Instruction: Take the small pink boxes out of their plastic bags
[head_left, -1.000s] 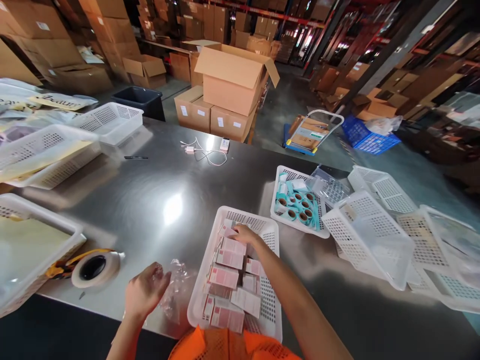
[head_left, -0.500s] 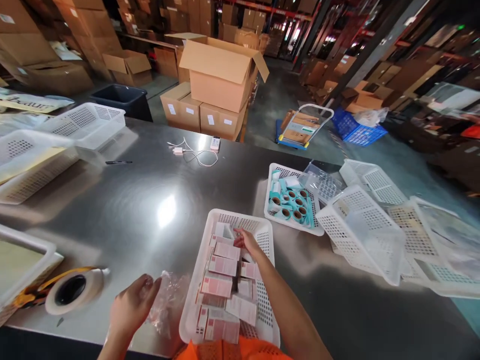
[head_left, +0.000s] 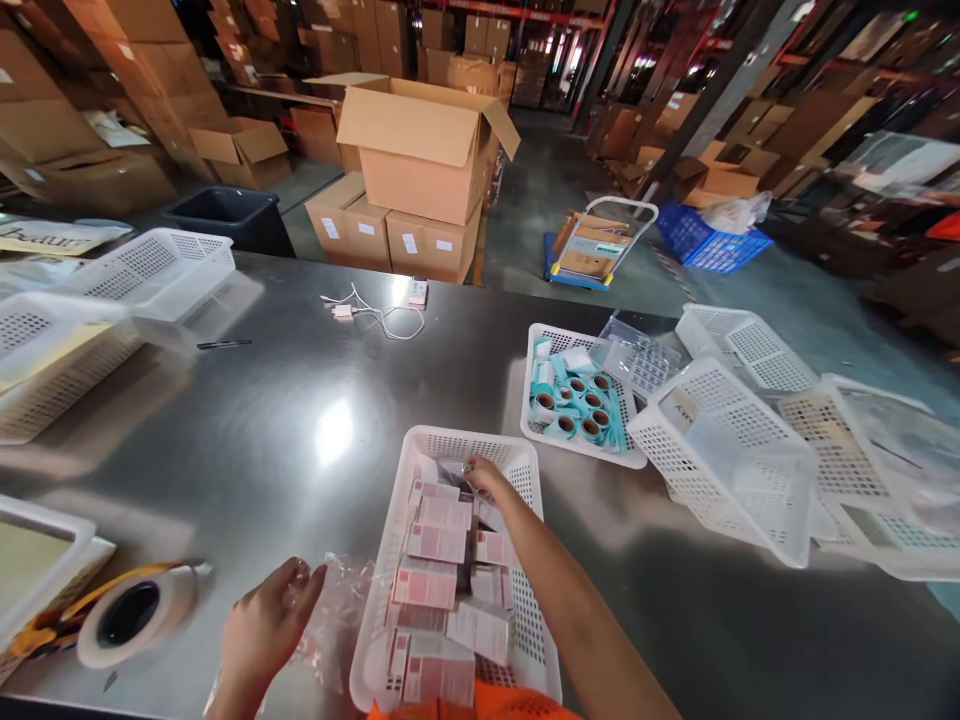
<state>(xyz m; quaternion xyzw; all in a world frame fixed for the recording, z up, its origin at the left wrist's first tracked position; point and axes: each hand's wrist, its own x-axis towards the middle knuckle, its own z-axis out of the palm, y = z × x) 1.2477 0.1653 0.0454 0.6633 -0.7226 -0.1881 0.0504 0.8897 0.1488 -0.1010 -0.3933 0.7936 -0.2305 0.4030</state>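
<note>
In front of me a white perforated basket (head_left: pixel 531 480) holds rows of small pink-and-white boxes (head_left: pixel 435 545). My right hand (head_left: pixel 486 476) reaches into its far end, fingers bent closed beside the last boxes; what they grip, if anything, is hidden. Left of the basket, crumpled clear plastic wrap (head_left: pixel 334 610) lies on the metal table. My left hand (head_left: pixel 270 620) is closed at the edge of this wrap, with clear plastic showing at its fingertips.
A basket of teal label rolls (head_left: pixel 577 405) stands beyond, right of mine. White baskets (head_left: pixel 727 460) pile up at the right. A tape dispenser (head_left: pixel 127 615) sits at the left front. A charger cable (head_left: pixel 375 315) and a pen (head_left: pixel 223 344) lie farther back.
My right hand has shifted slightly at the far end of the basket, and its fingers are more bent. My left hand stays by the plastic wrap. The whole view has tilted slightly.
</note>
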